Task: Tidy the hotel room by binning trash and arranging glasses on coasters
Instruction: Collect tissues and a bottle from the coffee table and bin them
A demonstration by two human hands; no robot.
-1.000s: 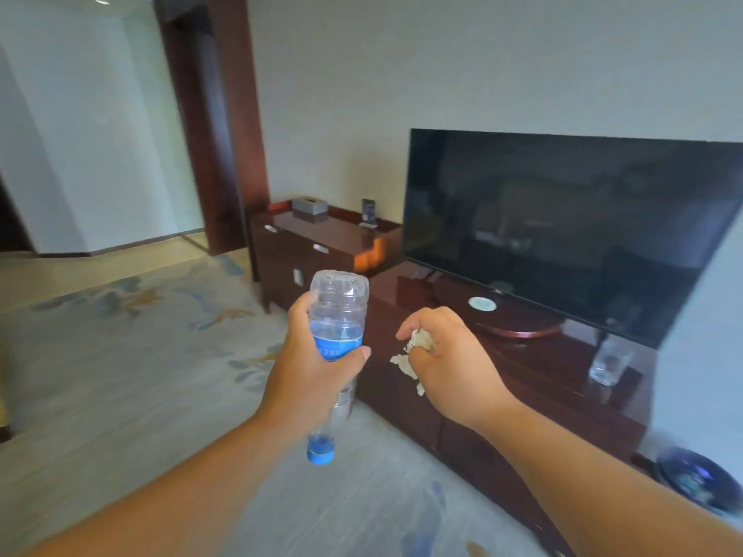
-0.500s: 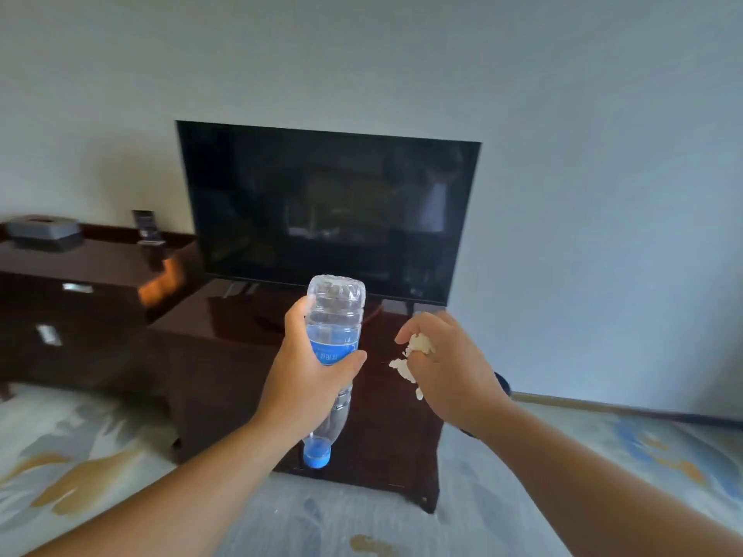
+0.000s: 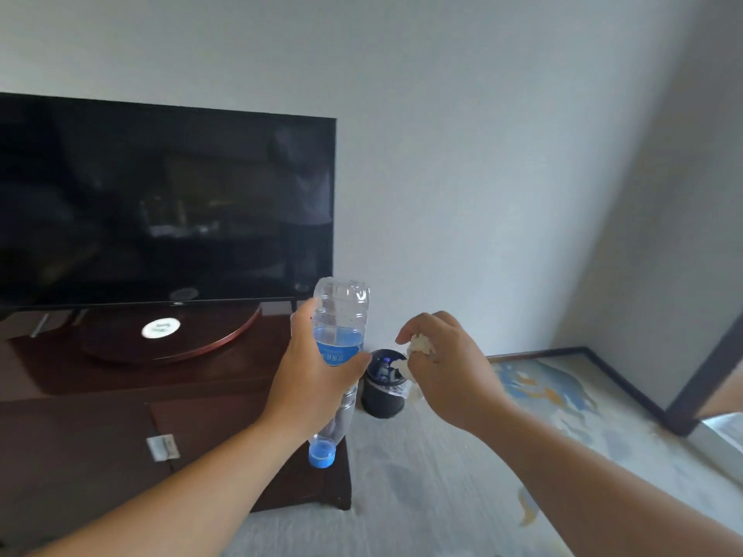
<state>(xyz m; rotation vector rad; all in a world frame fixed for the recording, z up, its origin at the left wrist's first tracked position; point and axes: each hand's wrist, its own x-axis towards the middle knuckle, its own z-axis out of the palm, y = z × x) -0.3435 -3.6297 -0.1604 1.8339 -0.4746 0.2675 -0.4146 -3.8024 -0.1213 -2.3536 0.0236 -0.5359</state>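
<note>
Left hand (image 3: 317, 379): clear plastic blue-capped bottle (image 3: 339, 315) gripped, long axis near upright, cap down | right hand (image 3: 446, 375): crumpled white tissue (image 3: 420, 343) clutched | dark round bin (image 3: 378, 400): on floor (image 3: 422, 476), far of and below both hands, between them; right hand judged nearer.

hotel room, TV (image 3: 165, 203) on dark wood cabinet (image 3: 120, 416), bin (image 3: 380, 400) right of cabinet, patterned carpet (image 3: 542, 400), plain wall (image 3: 482, 154)

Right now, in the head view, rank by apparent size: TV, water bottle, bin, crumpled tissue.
1. TV
2. water bottle
3. bin
4. crumpled tissue
Bottle above bin is unsure: the bottle is nearer the camera.
</note>
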